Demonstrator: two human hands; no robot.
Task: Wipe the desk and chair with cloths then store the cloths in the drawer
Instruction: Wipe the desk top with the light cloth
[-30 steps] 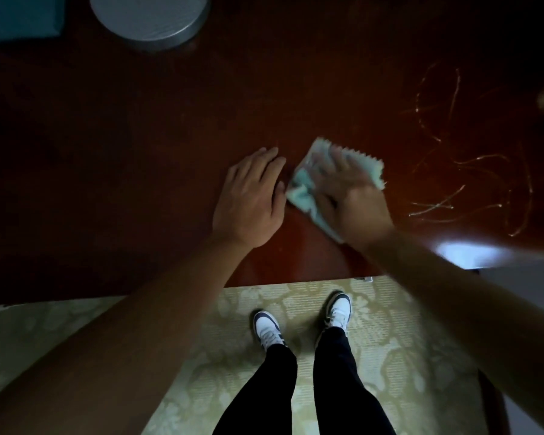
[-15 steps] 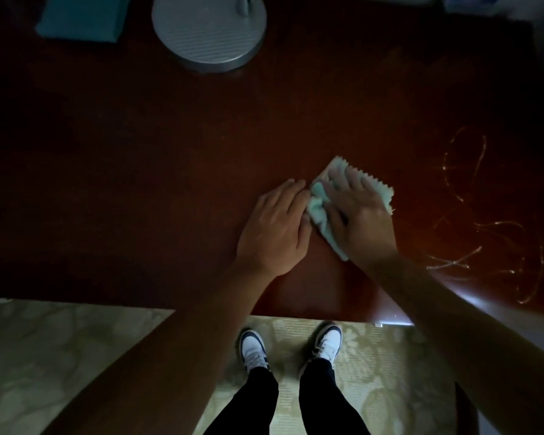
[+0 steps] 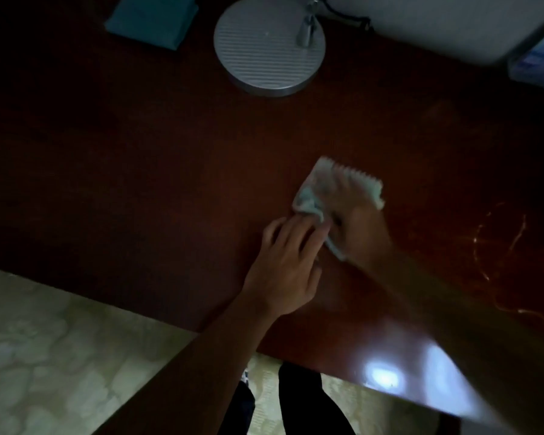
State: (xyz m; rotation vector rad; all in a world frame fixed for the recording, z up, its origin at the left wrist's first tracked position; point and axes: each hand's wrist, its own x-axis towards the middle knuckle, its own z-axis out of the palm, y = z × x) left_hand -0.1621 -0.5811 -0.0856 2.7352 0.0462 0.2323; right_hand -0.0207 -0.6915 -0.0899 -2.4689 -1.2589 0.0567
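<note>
the pale green, zigzag-edged soft cloth lies on the dark red wooden surface, pressed flat under the right hand, left hand fingers touching its limp, light, bunchable edge.

Right hand pushed the pale green zigzag-edged cloth farther out across the dark red-brown wooden desk, away from the near edge; it's motion-blurred now. Left hand followed, fingers now touching the cloth's near corner instead of lying flat beside it.
</note>
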